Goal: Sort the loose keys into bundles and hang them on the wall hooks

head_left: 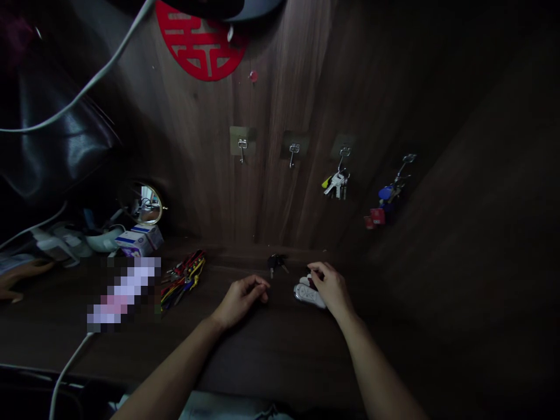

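Note:
My right hand (331, 289) is at the tabletop with thumb and forefinger pinched at the top of a small bunch. The bunch has a white remote fob (310, 296) with buttons, plus a pale round tag and a dark reddish piece partly hidden by my fingers. My left hand (244, 298) rests to its left, fingers curled in and nothing visible in them. Between and beyond my hands lies a small set of black-headed keys (276, 264) close to the back panel. Left of my left hand is a tangle of keys with red and yellow cords (186, 277).
Metal hooks (293, 153) line the wood panel; two hold key bunches, one silver and yellow (336, 185), one with blue and red tags (385, 201). Further left are a round mirror (149, 204), small boxes (139, 240), a blurred-out strip (125, 294) with a white cable, and a black bag (56, 122).

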`<state>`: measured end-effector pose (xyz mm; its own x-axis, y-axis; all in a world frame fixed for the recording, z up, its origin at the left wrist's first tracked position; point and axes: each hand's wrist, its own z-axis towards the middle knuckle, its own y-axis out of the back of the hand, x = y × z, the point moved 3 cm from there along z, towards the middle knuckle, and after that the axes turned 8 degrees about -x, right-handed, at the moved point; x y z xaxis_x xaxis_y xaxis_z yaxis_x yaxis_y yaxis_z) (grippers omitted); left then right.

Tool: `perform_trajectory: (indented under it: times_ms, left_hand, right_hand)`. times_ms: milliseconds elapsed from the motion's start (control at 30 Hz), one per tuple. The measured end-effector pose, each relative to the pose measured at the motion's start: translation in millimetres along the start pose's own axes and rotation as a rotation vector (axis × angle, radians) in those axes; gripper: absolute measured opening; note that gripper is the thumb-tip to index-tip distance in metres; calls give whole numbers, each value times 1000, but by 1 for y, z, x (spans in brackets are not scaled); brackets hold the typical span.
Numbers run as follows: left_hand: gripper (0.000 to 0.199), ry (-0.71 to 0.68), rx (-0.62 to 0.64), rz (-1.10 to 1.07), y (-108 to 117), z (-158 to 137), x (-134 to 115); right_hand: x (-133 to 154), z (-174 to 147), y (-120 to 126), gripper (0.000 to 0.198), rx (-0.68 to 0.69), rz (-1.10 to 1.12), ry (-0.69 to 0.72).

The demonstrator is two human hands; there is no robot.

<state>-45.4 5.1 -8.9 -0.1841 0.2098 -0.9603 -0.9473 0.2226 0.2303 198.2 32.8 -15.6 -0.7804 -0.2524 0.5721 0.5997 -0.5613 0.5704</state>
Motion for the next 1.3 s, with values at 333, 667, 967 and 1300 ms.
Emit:
perform_trajectory:
  times_ms: [333, 667, 967, 1300]
  left_hand:
    - [28, -4, -44, -3, 2, 1, 1]
    - [32, -77, -167, -48, 5, 4, 2]
    - [50, -121, -24, -164, -1, 1, -3]
    - [33, 25, -61, -308, 0, 7, 0]
  right_hand:
    - [27, -4, -9, 21, -56, 517, -204]
    - [64, -13, -17, 21, 159, 971, -341]
    - [81, -25, -30, 23, 397, 1222, -426]
    - [85, -24, -29, 32, 471, 1224, -410]
